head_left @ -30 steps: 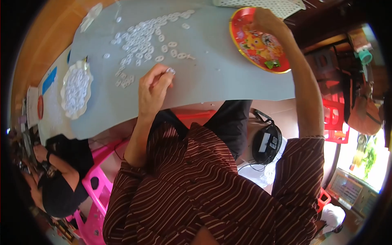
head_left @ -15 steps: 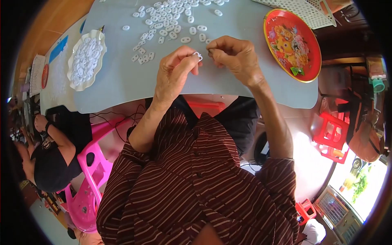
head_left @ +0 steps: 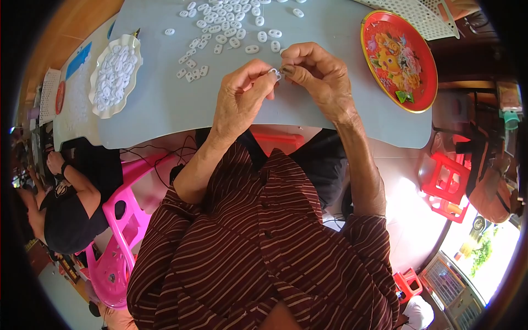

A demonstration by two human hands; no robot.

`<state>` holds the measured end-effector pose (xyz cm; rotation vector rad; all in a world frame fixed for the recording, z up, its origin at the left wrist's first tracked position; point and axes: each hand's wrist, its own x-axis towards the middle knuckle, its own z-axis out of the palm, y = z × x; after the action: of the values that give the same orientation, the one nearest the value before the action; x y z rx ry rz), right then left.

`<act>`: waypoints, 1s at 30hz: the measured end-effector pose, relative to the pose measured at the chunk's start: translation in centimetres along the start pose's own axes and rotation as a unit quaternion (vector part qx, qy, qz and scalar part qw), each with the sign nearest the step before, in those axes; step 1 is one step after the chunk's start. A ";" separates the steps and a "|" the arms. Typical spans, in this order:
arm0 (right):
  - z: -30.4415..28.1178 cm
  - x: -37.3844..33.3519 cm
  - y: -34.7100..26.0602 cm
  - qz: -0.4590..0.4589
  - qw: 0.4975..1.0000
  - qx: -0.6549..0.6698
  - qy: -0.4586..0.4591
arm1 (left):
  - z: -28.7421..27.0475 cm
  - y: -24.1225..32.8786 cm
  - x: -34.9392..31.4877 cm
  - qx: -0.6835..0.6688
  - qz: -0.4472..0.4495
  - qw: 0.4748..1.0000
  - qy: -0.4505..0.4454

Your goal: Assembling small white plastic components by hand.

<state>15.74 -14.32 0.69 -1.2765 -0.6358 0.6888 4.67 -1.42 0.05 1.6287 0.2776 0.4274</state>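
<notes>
Both hands are meeting over the grey counter [head_left: 165, 104]: the left hand [head_left: 239, 99] and right hand [head_left: 319, 77] are pinching one small white ring [head_left: 273, 72] between their fingertips. More white rings [head_left: 231, 27] are lying scattered just beyond. A white dish [head_left: 99, 107] is sitting far left, a red tray [head_left: 423, 60] far right.

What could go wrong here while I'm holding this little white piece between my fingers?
The small white piece is pinched only at the fingertips of the left hand and right hand, above the table; if the grip slips, it could drop among the loose white pieces or roll off the near edge into your lap. Your right wrist is also close to the red tray, so a wide elbow move might nudge it toward the table's edge.
</notes>
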 end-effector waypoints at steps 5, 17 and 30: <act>-0.1 0.0 0.2 -0.003 1.000 0.003 0.004 | 0.1 0.0 0.0 0.007 0.001 1.000 -0.005; 0.0 0.0 0.4 -0.014 1.000 -0.015 0.008 | 0.1 -0.1 -0.1 0.006 0.002 1.000 -0.008; -0.1 -0.3 0.4 -0.026 1.000 -0.016 0.006 | 0.0 -0.1 0.0 0.012 0.005 1.000 -0.014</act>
<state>15.55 -14.53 0.28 -1.2891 -0.6708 0.6300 4.68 -1.40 -0.04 1.6582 0.2546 0.4112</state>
